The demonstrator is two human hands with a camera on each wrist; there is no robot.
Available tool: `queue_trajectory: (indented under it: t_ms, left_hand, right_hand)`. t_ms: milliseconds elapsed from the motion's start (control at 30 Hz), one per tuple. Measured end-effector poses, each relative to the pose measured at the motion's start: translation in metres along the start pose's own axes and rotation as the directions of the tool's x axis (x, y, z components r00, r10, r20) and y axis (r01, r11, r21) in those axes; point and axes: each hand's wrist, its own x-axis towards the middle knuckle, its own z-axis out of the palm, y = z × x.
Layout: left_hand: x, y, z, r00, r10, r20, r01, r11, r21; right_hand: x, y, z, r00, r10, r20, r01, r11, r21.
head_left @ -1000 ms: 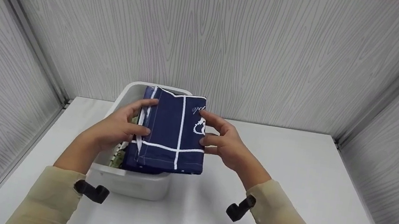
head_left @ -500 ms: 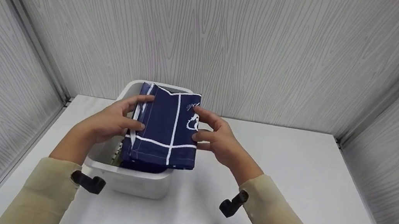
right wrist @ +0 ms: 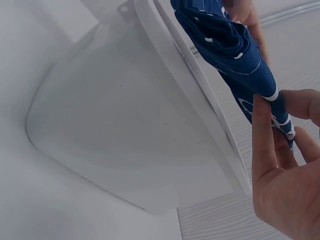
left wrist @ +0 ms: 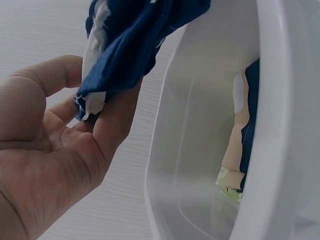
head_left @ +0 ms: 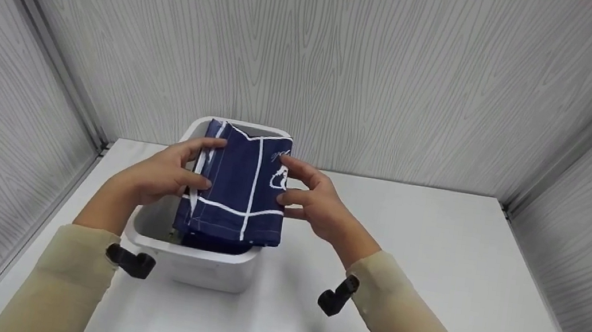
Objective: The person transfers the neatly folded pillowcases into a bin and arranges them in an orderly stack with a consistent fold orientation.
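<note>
A folded navy cloth (head_left: pixel 233 177) with white crossing lines and a white printed figure is held over a white plastic bin (head_left: pixel 197 252). My left hand (head_left: pixel 159 170) grips its left edge, where a white strip (left wrist: pixel 95 40) shows in the left wrist view. On the opposite edge, the right hand (head_left: pixel 323 201) pinches it between thumb and fingers. Several layers of the fold (right wrist: pixel 220 35) appear in the right wrist view. Inside the bin lie dark blue fabric (left wrist: pixel 251 125) and a beige piece (left wrist: pixel 237 142) with a green patterned end; the held cloth hides much of them from above.
The bin stands left of centre on a white table (head_left: pixel 405 251), close to the grey wood-grain back panel (head_left: pixel 310 64). Similar panels rise at the left and right. Black wrist cameras stick out from both beige sleeves (head_left: pixel 67 267).
Both hands have carried the navy cloth a little left and farther away, so it covers more of the bin opening. Both grips on it are kept.
</note>
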Motion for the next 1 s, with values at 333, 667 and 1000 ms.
queue_trajectory:
  t_ms: [333,667,1000]
  left_hand:
    - [-0.001,0.004,-0.002,1.0,-0.008,0.008,0.008,1.0,0.009]
    - [-0.004,0.006,-0.006,0.999,-0.036,-0.007,0.037,0.997,0.072]
    - [-0.006,0.008,-0.009,0.999,-0.05,-0.023,0.052,0.994,0.094]
  right_hand:
    - [0.004,0.002,0.005,1.0,0.009,0.001,-0.009,1.0,0.013]
    - [0.008,0.0,0.014,1.0,0.019,0.019,-0.019,1.0,-0.004]
    - [0.011,-0.001,0.018,0.999,0.023,0.03,-0.022,1.0,-0.018]
